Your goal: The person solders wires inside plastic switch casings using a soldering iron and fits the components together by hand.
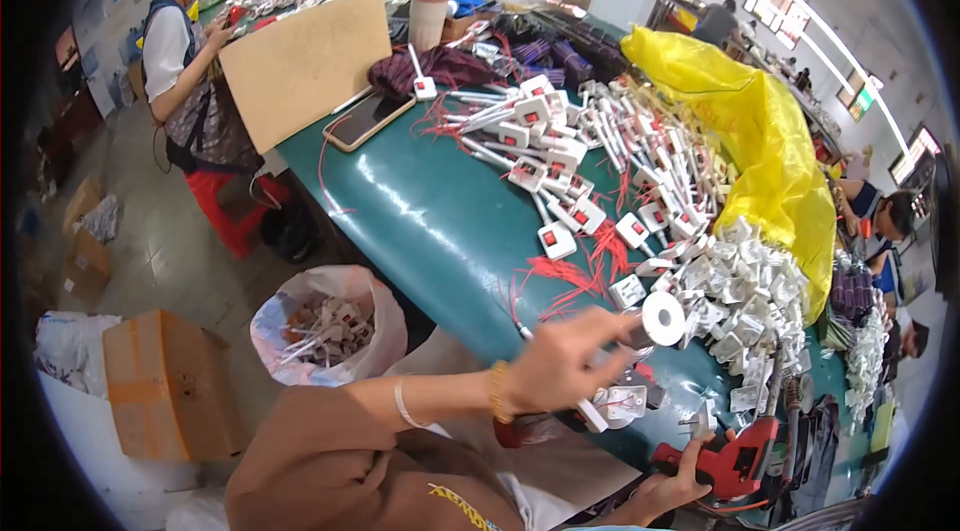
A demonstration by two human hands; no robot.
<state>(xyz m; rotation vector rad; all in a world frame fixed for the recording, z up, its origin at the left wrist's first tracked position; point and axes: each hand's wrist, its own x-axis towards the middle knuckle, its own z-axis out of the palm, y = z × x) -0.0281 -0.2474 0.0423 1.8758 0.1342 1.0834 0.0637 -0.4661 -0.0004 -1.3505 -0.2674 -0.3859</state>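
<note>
The white part [622, 401] lies on the green table [430, 221] just under my left hand [560, 363] — at about five o'clock from it, its cord running toward eleven. That hand pinches a white tape roll [662, 318] at its fingertips. My right hand [672, 481], wrapped around the red power screwdriver [735, 456], sits at four o'clock from the part — farther off than the left.
</note>
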